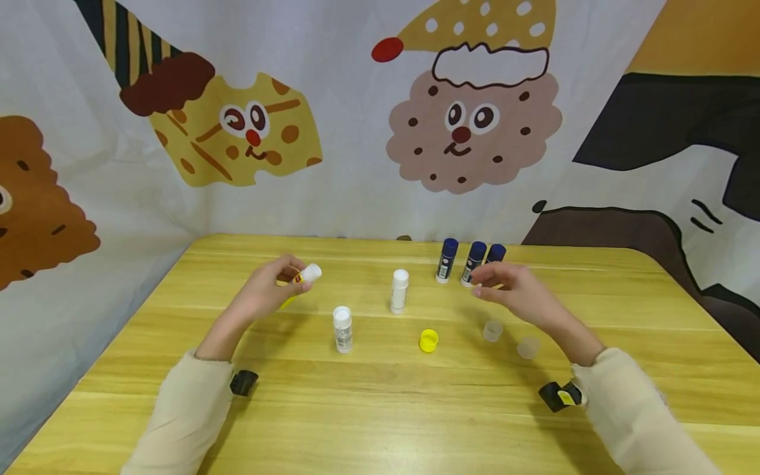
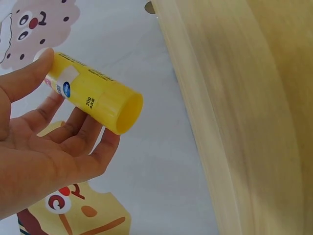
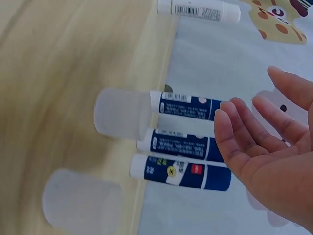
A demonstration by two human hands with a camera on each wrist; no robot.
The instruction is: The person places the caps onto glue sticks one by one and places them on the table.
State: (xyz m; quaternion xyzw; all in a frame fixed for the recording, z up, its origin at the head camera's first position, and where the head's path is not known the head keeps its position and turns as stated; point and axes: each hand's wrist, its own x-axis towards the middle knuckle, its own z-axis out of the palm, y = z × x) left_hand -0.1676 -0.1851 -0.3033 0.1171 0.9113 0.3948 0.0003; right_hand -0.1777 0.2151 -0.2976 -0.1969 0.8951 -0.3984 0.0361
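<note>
My left hand [image 1: 267, 290] holds a yellow glue stick [image 2: 93, 90] tilted in the air, gripped between thumb and fingers. Its white end [image 1: 311, 272] points up and to the right in the head view, and its hollow yellow end faces the left wrist camera. Over the right part of the table, my right hand [image 1: 518, 290] hovers with bent, relaxed fingers and nothing between them. Nearest to it stand three blue glue sticks [image 3: 188, 147], partly behind the hand in the head view. Below it are two translucent caps [image 1: 492, 330].
Two white glue sticks stand upright mid-table, one farther back [image 1: 399, 293] and one nearer [image 1: 342, 332]. A yellow cap [image 1: 429, 341] lies to their right. The wooden table [image 1: 380, 422] ends at a patterned cloth [image 1: 350, 204] behind it.
</note>
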